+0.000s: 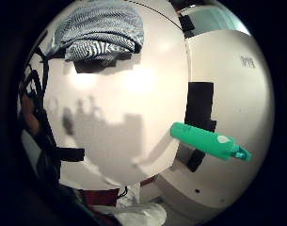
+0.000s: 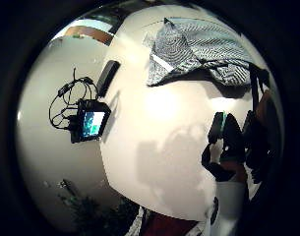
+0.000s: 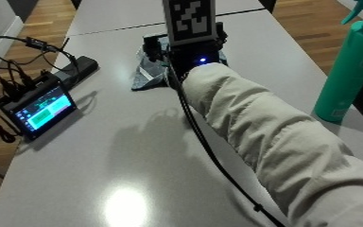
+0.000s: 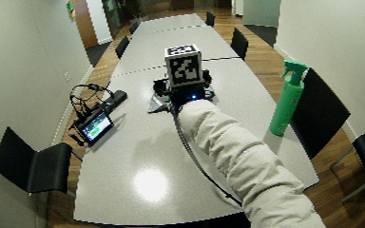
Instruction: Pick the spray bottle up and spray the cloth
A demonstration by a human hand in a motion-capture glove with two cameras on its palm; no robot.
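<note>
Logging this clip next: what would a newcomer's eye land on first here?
Probably the tall green spray bottle, standing upright and untouched near the table's right edge. Next, the pale-sleeved arm stretched across the table toward the striped grey cloth crumpled at the far side, and the lit small screen at the left edge.

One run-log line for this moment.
right hand: over cloth | spray bottle: upright, untouched, table edge | spraying: not begun

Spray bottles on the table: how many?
1. The green spray bottle stands upright near the table's edge, off to the right of the outstretched arm and apart from the striped cloth. None other visible; the arm could hide something small.
</note>
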